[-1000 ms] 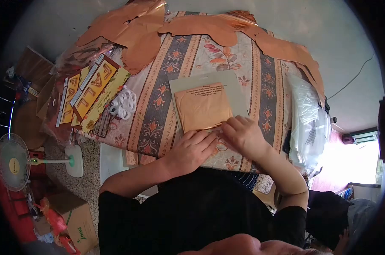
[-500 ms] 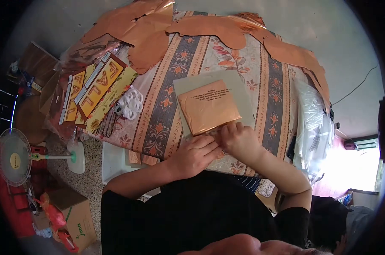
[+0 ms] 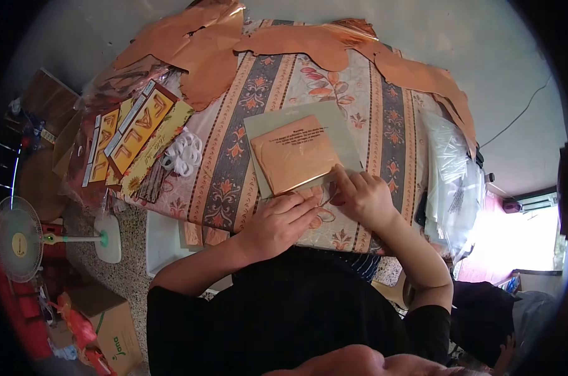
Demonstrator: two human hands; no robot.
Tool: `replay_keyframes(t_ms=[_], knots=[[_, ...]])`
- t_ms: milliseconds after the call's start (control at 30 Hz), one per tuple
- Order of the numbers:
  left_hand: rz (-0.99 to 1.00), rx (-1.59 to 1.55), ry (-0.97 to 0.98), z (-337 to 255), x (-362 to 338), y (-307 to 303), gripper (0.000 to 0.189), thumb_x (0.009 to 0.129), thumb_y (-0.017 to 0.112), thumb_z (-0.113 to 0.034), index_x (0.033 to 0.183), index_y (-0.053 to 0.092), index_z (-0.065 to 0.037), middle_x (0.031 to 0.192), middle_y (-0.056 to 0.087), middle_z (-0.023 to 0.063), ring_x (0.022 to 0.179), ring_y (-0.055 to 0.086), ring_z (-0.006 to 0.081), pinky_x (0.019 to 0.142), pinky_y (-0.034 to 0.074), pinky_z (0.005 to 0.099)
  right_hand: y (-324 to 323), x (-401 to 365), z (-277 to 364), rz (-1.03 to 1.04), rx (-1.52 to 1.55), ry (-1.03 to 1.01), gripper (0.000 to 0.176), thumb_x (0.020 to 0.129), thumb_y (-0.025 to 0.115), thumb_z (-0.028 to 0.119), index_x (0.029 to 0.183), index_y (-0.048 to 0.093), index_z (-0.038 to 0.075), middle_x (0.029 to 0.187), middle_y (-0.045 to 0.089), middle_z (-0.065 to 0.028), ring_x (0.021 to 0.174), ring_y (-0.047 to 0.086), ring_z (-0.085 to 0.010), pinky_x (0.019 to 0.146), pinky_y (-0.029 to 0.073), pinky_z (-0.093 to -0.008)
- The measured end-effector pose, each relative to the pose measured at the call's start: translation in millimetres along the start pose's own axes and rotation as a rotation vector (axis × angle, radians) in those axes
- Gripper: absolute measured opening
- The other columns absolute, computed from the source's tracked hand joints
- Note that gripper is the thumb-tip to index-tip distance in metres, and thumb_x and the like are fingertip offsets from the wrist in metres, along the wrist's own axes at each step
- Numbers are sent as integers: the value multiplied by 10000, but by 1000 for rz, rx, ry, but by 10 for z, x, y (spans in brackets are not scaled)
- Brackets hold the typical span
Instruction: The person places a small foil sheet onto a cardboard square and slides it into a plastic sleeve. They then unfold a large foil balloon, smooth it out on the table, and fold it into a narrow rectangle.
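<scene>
A clear plastic bag (image 3: pixel 352 147) with black warning print lies on the patterned tablecloth (image 3: pixel 231 188). Inside it is a folded, shiny copper-coloured sheet (image 3: pixel 293 156). At the bag's near edge, my left hand (image 3: pixel 281 224) has its fingers closed together on the plastic, just below the folded sheet. My right hand (image 3: pixel 364 197) pinches the bag's edge near its lower right corner, with thumb and forefinger bent. The plastic between the two hands is partly hidden by my fingers.
Copper-coloured foil pieces (image 3: pixel 296 41) lie along the far edge. At the left are yellow FALL card packs (image 3: pixel 143 131) and white ribbon loops (image 3: pixel 184 153). Stacked clear plastic bags (image 3: pixel 444 182) hang at the right edge. A fan (image 3: pixel 19 241) stands on the left.
My right hand has shifted slightly to the right, away from my left hand, along the bag's near edge. The whole view has moved a little.
</scene>
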State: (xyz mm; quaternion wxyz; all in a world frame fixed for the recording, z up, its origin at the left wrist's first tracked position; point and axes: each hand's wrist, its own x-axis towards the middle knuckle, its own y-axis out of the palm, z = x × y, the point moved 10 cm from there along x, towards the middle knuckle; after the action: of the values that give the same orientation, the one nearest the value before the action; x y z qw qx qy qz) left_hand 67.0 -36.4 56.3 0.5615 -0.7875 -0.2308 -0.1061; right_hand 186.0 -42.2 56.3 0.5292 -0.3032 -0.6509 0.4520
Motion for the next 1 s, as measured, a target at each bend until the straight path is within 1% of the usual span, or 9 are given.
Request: replay_keyframes(t_ms=[233, 300, 533, 600, 733, 833, 900, 933, 1000], knots=[[6, -2, 8, 7, -9, -4, 314, 861, 603, -126, 1156, 654, -31, 1259, 610, 67, 1160, 536, 192, 981, 428, 325, 251, 59, -44, 131, -45, 24, 500, 687, 713, 199, 1120, 593, -20, 669, 574, -50, 587, 616, -208, 539, 494, -332], [17, -71, -3, 8, 10, -28, 351, 837, 650, -96, 1179, 648, -19, 1254, 612, 103, 1167, 540, 251, 993, 440, 360, 249, 18, -11, 142, -108, 32, 398, 707, 707, 214, 1022, 589, 1, 668, 575, -45, 603, 625, -209, 537, 491, -336], [43, -221, -79, 221, 193, -103, 263, 822, 667, -97, 1078, 666, -35, 1174, 623, 110, 1079, 574, 274, 916, 471, 372, 138, -7, -20, 50, -66, 13, 316, 741, 708, 265, 909, 557, 43, 654, 571, -34, 610, 627, -208, 524, 483, -333], [-108, -37, 0, 252, 365, -243, 224, 809, 680, -105, 1022, 665, -37, 1095, 631, 104, 1006, 593, 282, 859, 485, 375, 191, -23, -48, 120, -19, 50, 329, 748, 707, 253, 955, 571, 36, 667, 586, -46, 619, 633, -216, 534, 491, -344], [-82, 38, -14, 400, 470, -55, 267, 776, 713, -125, 1018, 666, -23, 1042, 647, 98, 956, 607, 293, 836, 495, 390, 48, -68, -207, 141, 183, 142, 217, 775, 695, 223, 919, 612, 83, 742, 639, -66, 651, 650, -247, 563, 512, -354], [-108, -44, -45, 476, 452, -52, 268, 771, 720, -106, 1015, 663, -13, 1045, 654, 106, 962, 609, 296, 842, 495, 391, -544, -272, -814, 9, 45, 330, 109, 818, 643, 141, 915, 672, 101, 793, 665, -97, 700, 663, -298, 613, 525, -389], [-128, -72, -40, 489, 468, -30, 235, 772, 712, -96, 983, 656, -8, 1022, 655, 108, 953, 608, 295, 841, 494, 389, -1176, -818, -1743, -179, -73, 884, 143, 871, 574, 137, 933, 679, 62, 794, 670, -149, 744, 657, -341, 671, 517, -438], [-148, -83, -48, 506, 460, -42, 204, 773, 703, -87, 951, 650, -3, 998, 655, 110, 944, 608, 293, 840, 494, 386, -1176, -1028, -2096, 0, -300, 909, 115, 842, 635, 173, 902, 687, 91, 847, 685, -126, 781, 664, -316, 660, 519, -437], [-168, -94, -59, 513, 454, -56, 173, 774, 695, -77, 919, 643, 2, 974, 655, 112, 935, 607, 292, 840, 493, 383, -1177, -1275, -2333, 62, -311, 958, 151, 842, 643, 179, 937, 709, 81, 905, 679, -119, 860, 658, -323, 762, 518, -430]])
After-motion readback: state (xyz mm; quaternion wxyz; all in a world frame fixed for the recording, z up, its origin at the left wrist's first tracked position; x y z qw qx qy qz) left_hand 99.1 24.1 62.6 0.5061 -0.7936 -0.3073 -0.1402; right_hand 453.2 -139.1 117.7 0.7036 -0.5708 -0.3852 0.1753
